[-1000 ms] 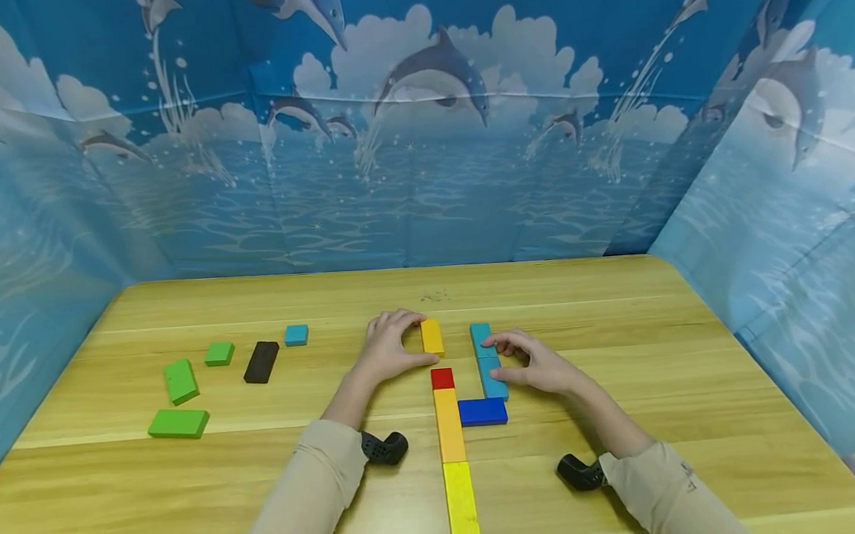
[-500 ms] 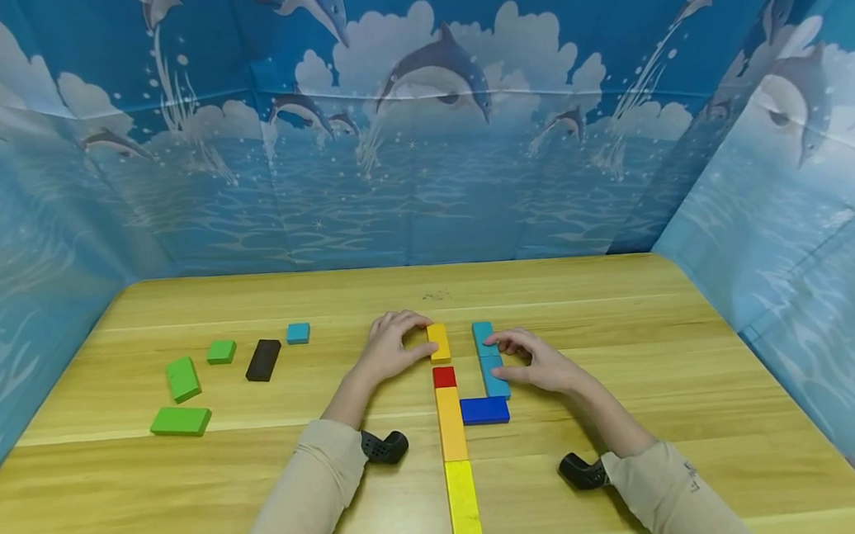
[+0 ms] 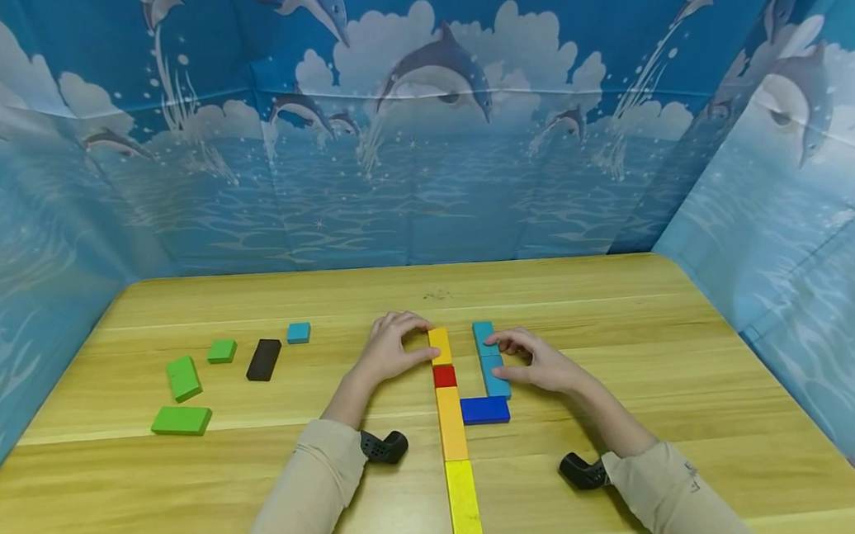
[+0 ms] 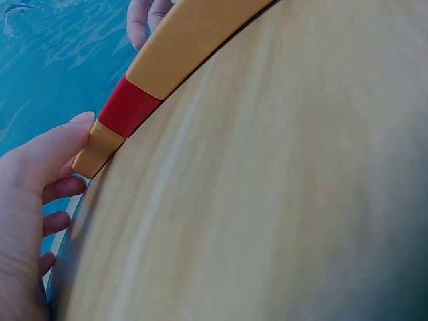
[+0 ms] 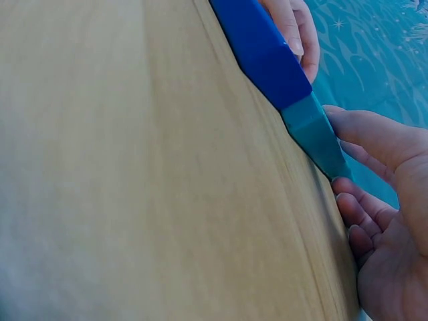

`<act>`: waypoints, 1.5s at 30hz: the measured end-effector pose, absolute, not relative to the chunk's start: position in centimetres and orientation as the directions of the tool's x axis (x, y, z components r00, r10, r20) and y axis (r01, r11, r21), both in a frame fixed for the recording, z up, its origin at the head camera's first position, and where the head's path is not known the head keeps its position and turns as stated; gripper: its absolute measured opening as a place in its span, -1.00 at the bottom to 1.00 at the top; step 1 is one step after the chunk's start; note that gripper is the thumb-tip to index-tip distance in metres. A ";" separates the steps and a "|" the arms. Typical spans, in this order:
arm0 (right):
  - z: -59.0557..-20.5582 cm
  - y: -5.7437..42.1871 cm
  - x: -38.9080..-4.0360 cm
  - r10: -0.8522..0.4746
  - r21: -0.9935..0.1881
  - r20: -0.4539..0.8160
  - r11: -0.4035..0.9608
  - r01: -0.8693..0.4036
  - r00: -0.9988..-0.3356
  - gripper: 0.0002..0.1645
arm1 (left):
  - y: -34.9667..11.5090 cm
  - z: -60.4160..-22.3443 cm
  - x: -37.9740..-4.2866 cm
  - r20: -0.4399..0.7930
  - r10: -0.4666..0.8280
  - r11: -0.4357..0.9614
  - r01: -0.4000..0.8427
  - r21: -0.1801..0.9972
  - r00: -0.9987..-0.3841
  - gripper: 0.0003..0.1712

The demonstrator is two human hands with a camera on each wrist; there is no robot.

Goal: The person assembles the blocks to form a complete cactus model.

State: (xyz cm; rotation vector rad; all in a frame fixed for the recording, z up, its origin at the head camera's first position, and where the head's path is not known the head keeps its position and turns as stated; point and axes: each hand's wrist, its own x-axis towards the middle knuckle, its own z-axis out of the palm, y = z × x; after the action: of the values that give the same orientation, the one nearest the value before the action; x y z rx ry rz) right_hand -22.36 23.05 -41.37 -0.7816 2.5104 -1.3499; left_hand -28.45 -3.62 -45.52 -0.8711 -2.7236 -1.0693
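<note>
In the head view my left hand (image 3: 390, 351) pinches an orange-yellow block (image 3: 440, 345) between thumb and fingers. Its near end meets a small red block (image 3: 444, 377). The left wrist view shows the thumb against the side of this orange-yellow block (image 4: 99, 148), beside the red block (image 4: 129, 107). My right hand (image 3: 538, 363) holds two light blue blocks lying end to end, index finger at the far block (image 3: 483, 334) and thumb at the near block (image 3: 492, 378). In the right wrist view the thumb touches the light blue block (image 5: 314, 130), with the other fingers curled low.
A lighter orange block (image 3: 451, 424) and a yellow block (image 3: 464, 508) continue the line toward me. A dark blue block (image 3: 485, 410) lies crosswise beside it. At left lie several green blocks (image 3: 181, 421), a black block (image 3: 264, 360) and a small light blue block (image 3: 298, 333).
My left hand has drawn the orange-yellow block toward me and slightly right, closing its gap to the red block. My right hand has stayed at the light blue blocks.
</note>
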 end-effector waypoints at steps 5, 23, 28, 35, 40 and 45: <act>-42.9 23.5 -23.2 -0.523 -0.818 0.084 0.450 -0.358 -0.848 -0.51 | -3.6 -45.6 -28.4 0.280 0.482 0.586 0.543 0.602 -0.830 -0.50; -44.6 24.3 -24.1 -0.518 -0.811 0.094 0.456 -0.367 -0.850 -0.50 | -3.7 -45.8 -28.4 0.295 0.491 0.582 0.560 0.589 -0.820 -0.51; -44.5 24.3 -24.0 -0.519 -0.821 0.101 0.439 -0.366 -0.849 -0.50 | -3.7 -45.7 -28.4 0.290 0.494 0.579 0.559 0.593 -0.820 -0.51; -44.5 24.3 -24.0 -0.516 -0.818 0.094 0.447 -0.361 -0.851 -0.49 | -3.7 -45.8 -28.5 0.286 0.492 0.578 0.554 0.600 -0.822 -0.51; -44.4 24.4 -24.1 -0.520 -0.818 0.082 0.453 -0.355 -0.850 -0.49 | -3.7 -45.8 -28.5 0.321 0.446 0.516 0.533 0.671 -0.836 -0.50; -44.4 24.4 -24.1 -0.526 -0.819 0.088 0.445 -0.362 -0.846 -0.49 | -4.3 -45.8 -28.2 0.420 0.326 0.332 0.518 0.788 -0.847 -0.52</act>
State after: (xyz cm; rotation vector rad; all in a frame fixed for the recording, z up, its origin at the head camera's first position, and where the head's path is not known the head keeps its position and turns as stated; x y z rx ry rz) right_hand -24.07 24.39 -44.36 -0.7813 2.5137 -1.3580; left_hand -28.16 -4.25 -45.76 -0.7726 -2.4065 -1.5311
